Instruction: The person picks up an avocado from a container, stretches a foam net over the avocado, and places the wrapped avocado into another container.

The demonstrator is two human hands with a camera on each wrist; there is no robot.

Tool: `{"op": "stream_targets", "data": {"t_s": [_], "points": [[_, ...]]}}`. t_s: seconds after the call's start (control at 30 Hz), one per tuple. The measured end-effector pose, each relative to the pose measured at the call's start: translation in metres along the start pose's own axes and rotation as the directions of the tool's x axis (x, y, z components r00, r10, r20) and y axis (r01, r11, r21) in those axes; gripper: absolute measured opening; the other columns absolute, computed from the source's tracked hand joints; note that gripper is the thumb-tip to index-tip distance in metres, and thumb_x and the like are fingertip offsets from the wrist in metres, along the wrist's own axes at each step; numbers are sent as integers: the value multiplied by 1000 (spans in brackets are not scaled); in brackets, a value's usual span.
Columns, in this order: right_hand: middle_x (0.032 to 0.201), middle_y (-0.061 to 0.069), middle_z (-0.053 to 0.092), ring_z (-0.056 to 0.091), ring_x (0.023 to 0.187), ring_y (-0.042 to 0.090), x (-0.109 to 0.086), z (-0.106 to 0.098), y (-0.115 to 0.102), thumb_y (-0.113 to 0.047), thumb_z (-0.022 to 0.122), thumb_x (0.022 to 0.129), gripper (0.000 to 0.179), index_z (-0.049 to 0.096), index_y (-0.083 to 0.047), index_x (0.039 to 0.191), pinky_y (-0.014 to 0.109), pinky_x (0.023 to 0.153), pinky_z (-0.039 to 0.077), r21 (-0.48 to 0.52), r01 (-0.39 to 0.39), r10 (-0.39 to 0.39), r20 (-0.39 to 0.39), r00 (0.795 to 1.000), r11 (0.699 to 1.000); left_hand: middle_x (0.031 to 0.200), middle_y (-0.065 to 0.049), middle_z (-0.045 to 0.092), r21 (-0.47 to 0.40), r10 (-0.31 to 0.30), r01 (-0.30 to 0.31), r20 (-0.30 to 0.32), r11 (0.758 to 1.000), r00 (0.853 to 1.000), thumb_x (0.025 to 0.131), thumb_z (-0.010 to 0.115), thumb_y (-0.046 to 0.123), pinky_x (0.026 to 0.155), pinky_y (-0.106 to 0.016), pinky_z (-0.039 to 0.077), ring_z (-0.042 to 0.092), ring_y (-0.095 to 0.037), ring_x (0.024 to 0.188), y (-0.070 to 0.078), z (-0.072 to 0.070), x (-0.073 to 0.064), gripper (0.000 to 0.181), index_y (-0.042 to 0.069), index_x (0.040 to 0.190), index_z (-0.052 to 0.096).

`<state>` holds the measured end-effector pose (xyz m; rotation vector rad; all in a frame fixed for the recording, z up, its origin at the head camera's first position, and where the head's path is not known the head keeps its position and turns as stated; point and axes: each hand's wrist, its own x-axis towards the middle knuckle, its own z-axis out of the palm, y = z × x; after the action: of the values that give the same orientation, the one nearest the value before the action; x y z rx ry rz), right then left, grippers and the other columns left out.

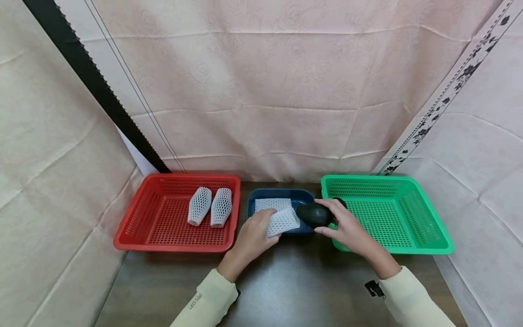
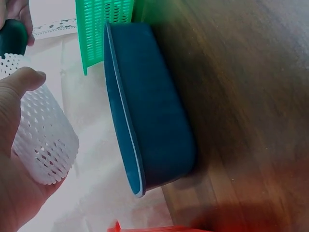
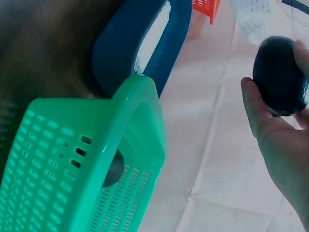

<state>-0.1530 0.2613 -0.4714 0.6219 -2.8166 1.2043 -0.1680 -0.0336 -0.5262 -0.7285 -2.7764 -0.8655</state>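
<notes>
My left hand (image 1: pixel 255 231) holds a white foam mesh sleeve (image 1: pixel 283 221) over the blue tray, the thumb lying across it in the left wrist view. A dark green avocado (image 1: pixel 313 215) is in my right hand (image 1: pixel 343 227), gripped between thumb and fingers. Its left end comes right up to the sleeve's open end; whether any of it is inside, I cannot tell. Beneath both hands the small blue tray (image 2: pixel 159 106) bears more white foam mesh (image 1: pixel 271 203). A second dark rounded thing (image 3: pixel 114 170) lies in the green basket (image 1: pixel 425 213), partly hidden.
On the left a red basket (image 1: pixel 163 247) holds two white mesh-covered pieces (image 1: pixel 210 209). The three containers stand in a row on a dark wooden table (image 1: pixel 286 290). Pale cloth (image 1: pixel 265 91) hangs behind and along both sides.
</notes>
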Motion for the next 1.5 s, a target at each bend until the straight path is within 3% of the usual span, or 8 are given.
{"op": "stream_targets", "data": {"t_s": [0.3, 0.63, 0.87, 1.2, 1.5], "points": [[145, 11, 55, 59, 125, 33, 1, 3, -8, -28, 85, 85, 71, 52, -17, 147, 56, 95, 57, 10, 4, -5, 36, 999, 1000, 139, -6, 63, 44, 125, -125, 4, 991, 992, 88, 83, 32, 109, -44, 51, 62, -22, 121, 5, 0, 0, 67, 14, 143, 51], [142, 6, 58, 61, 121, 27, 2, 13, -12, -36, 85, 84, 69, 54, -22, 145, 52, 94, 58, 26, 14, -14, 34, 999, 1000, 137, -6, 65, 52, 176, -175, -13, 983, 984, 86, 85, 27, 108, -41, 52, 63, -22, 122, 11, 1, 0, 66, 12, 142, 54], [141, 5, 58, 63, 120, 25, 1, 22, -11, -33, 84, 86, 65, 57, -18, 143, 48, 95, 58, 57, 21, -22, 16, 1000, 998, 138, -6, 65, 35, 159, -159, -7, 987, 987, 86, 85, 25, 107, -40, 52, 63, -22, 122, 13, 3, -1, 65, 13, 142, 54], [144, 7, 54, 62, 123, 29, -6, 21, -11, -28, 80, 91, 65, 52, -22, 150, 44, 95, 59, 74, 20, -25, 61, 998, 997, 138, -7, 65, -24, 160, -160, 0, 987, 987, 87, 85, 21, 108, -41, 51, 63, -23, 125, 15, 3, -2, 62, 10, 141, 56], [138, 2, 58, 61, 124, 24, -5, 20, -18, -22, 84, 86, 56, 61, -21, 137, 43, 97, 57, -4, 116, -116, -41, 992, 993, 140, -6, 63, -108, 95, -94, 1, 990, 996, 87, 84, 24, 109, -41, 51, 61, -21, 126, 20, 4, -1, 64, 11, 142, 55]]}}
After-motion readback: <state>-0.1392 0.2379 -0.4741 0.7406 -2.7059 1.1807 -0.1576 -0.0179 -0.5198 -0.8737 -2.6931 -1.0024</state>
